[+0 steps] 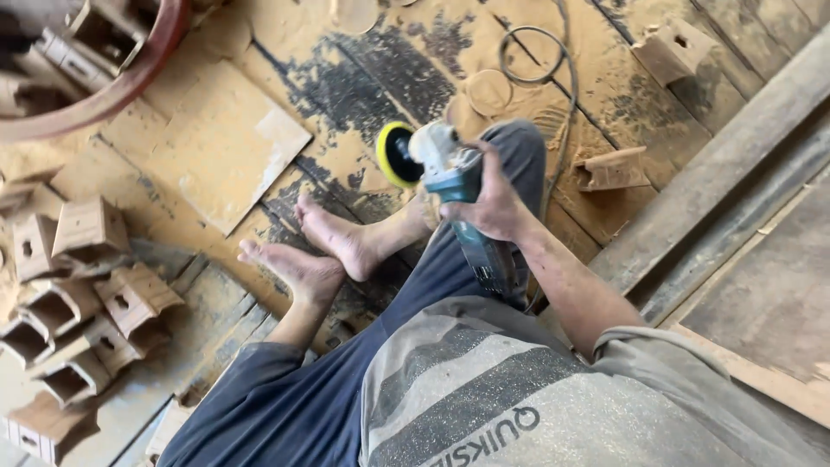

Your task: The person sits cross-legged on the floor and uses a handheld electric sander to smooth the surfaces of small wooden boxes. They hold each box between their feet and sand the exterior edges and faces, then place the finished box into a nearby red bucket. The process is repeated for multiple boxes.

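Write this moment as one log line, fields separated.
right hand: grips angle grinder | pad: yellow, in air | left hand: not in view | carved wooden blocks: piled beside

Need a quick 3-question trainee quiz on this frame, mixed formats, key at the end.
1. True or false: the right hand grips the angle grinder.
2. The grinder's round pad has a rim of which colour? A) red B) yellow C) blue
3. Fill in: the carved wooden blocks are piled to the ___ of the picture, beside the person's bare feet.

Key: 1 true; 2 B; 3 left. The left hand is out of view.
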